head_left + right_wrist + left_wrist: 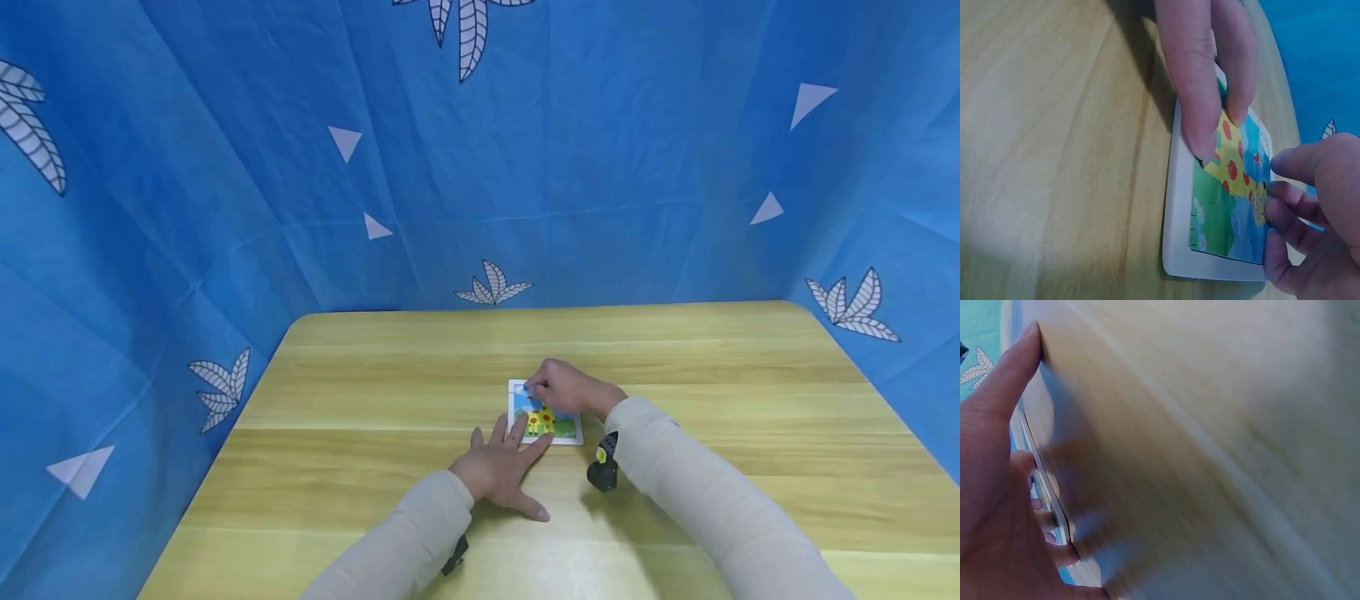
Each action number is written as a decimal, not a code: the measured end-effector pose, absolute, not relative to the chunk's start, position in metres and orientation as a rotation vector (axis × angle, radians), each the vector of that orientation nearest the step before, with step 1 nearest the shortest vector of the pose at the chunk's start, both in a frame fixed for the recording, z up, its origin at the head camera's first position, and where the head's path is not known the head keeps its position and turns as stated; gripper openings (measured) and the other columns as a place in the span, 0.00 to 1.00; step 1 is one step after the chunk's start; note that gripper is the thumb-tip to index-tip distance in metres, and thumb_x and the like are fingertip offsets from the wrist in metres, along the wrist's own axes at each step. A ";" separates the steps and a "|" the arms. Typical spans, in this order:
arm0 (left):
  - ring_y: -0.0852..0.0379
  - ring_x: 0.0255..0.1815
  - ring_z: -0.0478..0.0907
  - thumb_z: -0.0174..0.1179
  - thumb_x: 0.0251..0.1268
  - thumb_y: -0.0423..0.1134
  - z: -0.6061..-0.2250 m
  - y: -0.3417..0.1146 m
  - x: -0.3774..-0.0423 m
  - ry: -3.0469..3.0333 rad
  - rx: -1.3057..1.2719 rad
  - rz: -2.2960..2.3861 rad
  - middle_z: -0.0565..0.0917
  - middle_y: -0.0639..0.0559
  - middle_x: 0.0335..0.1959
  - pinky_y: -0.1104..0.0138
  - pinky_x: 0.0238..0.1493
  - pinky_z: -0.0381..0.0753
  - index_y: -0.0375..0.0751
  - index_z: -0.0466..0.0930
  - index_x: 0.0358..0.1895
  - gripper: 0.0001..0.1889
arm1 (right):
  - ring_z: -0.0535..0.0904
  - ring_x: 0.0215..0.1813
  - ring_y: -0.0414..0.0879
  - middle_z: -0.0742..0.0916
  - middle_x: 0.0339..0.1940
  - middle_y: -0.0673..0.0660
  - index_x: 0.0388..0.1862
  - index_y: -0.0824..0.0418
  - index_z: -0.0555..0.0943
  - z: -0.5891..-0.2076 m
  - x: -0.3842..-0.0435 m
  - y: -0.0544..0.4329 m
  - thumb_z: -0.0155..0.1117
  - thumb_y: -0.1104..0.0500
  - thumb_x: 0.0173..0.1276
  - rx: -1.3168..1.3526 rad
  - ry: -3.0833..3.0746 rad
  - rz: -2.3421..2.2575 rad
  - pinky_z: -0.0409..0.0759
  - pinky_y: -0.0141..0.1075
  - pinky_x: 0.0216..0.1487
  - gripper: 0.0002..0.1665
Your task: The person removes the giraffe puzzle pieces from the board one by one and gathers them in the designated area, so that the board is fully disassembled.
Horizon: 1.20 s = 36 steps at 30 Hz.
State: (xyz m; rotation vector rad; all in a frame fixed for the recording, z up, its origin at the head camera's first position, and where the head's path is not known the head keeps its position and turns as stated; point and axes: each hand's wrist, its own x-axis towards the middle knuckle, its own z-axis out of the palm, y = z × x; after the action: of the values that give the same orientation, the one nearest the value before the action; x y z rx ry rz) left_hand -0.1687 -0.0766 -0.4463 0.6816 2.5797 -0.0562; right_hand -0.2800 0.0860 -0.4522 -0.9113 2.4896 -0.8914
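Lying near the middle of the wooden table [337, 400], a picture puzzle [566, 429] sits in a white border [1213, 267]. It shows a yellow giraffe [1238, 178] with red spots against blue and green, and small pale flowers [1201, 228] at one corner. Clock directions here follow the head view.

From 7 o'clock of the puzzle comes the left hand [497, 471], its fingers spread apart; the tips of two rest on the puzzle's lower part, while the thumb is out on the bare wood toward 6 o'clock.

At 1 o'clock the right hand [564, 387] bends over the upper part with its fingers curled, the tips at the puzzle near the giraffe's head. Whether they pinch a piece or only touch the surface, I cannot tell.

Fine marks in the puzzle's 11 o'clock corner are too small to read. Below the right cuff hangs a black device [602, 475] bearing a yellow patch [602, 455], also too small to make out; another dark device [455, 557] shows at the left cuff. Both sleeves [697, 483] are pale. Beyond the table, at 12 o'clock, hangs a blue cloth [615, 167] printed with white leaves [492, 285] and triangles [812, 103].
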 end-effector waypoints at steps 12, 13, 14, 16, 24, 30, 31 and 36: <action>0.42 0.77 0.36 0.55 0.41 0.79 -0.446 -0.076 -0.170 2.560 0.670 -0.079 0.37 0.48 0.78 0.38 0.67 0.49 0.69 0.39 0.75 0.55 | 0.65 0.17 0.40 0.77 0.18 0.53 0.46 0.61 0.85 -0.449 -0.281 0.090 0.45 0.62 0.75 -0.715 2.527 -0.923 0.73 0.35 0.36 0.18; 0.42 0.77 0.36 0.55 0.41 0.78 -0.445 -0.076 -0.170 2.558 0.669 -0.081 0.37 0.48 0.78 0.38 0.67 0.49 0.69 0.39 0.75 0.55 | 0.66 0.18 0.40 0.79 0.20 0.52 0.47 0.62 0.84 -0.449 -0.281 0.090 0.45 0.62 0.75 -0.713 2.526 -0.931 0.73 0.35 0.36 0.18; 0.42 0.77 0.36 0.55 0.42 0.78 -0.445 -0.076 -0.170 2.557 0.668 -0.082 0.37 0.48 0.78 0.38 0.67 0.49 0.69 0.39 0.75 0.55 | 0.66 0.18 0.40 0.80 0.21 0.53 0.48 0.62 0.84 -0.450 -0.281 0.090 0.46 0.62 0.75 -0.705 2.526 -0.938 0.74 0.35 0.37 0.18; 0.42 0.77 0.36 0.55 0.42 0.79 -0.445 -0.076 -0.170 2.553 0.668 -0.087 0.37 0.48 0.78 0.38 0.67 0.49 0.69 0.39 0.75 0.55 | 0.69 0.19 0.40 0.84 0.29 0.54 0.51 0.62 0.83 -0.450 -0.280 0.090 0.46 0.62 0.75 -0.702 2.528 -0.945 0.74 0.36 0.39 0.18; 0.42 0.77 0.36 0.55 0.42 0.78 -0.443 -0.075 -0.169 2.550 0.655 -0.086 0.36 0.49 0.78 0.39 0.68 0.48 0.70 0.38 0.75 0.55 | 0.77 0.31 0.42 0.84 0.52 0.61 0.53 0.63 0.81 -0.451 -0.279 0.090 0.46 0.62 0.75 -0.680 2.543 -0.942 0.76 0.39 0.44 0.18; 0.42 0.77 0.36 0.54 0.41 0.79 -0.444 -0.075 -0.170 2.550 0.655 -0.098 0.37 0.49 0.78 0.39 0.68 0.48 0.70 0.38 0.74 0.55 | 0.80 0.51 0.48 0.84 0.53 0.60 0.53 0.63 0.82 -0.451 -0.279 0.089 0.47 0.61 0.75 -0.666 2.566 -0.935 0.77 0.45 0.52 0.17; 0.42 0.77 0.36 0.54 0.41 0.79 -0.444 -0.075 -0.170 2.550 0.655 -0.099 0.36 0.49 0.78 0.39 0.68 0.48 0.71 0.38 0.74 0.55 | 0.80 0.52 0.49 0.84 0.53 0.60 0.53 0.64 0.82 -0.451 -0.279 0.089 0.47 0.61 0.75 -0.670 2.565 -0.938 0.77 0.45 0.52 0.17; 0.42 0.77 0.37 0.55 0.41 0.79 -0.445 -0.075 -0.171 2.553 0.657 -0.094 0.37 0.49 0.78 0.39 0.68 0.48 0.70 0.39 0.74 0.55 | 0.80 0.51 0.49 0.84 0.53 0.60 0.53 0.63 0.82 -0.453 -0.280 0.089 0.47 0.61 0.75 -0.651 2.556 -0.955 0.77 0.44 0.51 0.17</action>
State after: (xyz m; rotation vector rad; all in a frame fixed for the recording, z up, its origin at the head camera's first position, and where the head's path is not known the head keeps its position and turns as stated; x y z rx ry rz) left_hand -0.1708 -0.0749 -0.4449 0.6574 2.5527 -0.0944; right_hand -0.2804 0.0889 -0.4530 -0.6514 2.5563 -0.9550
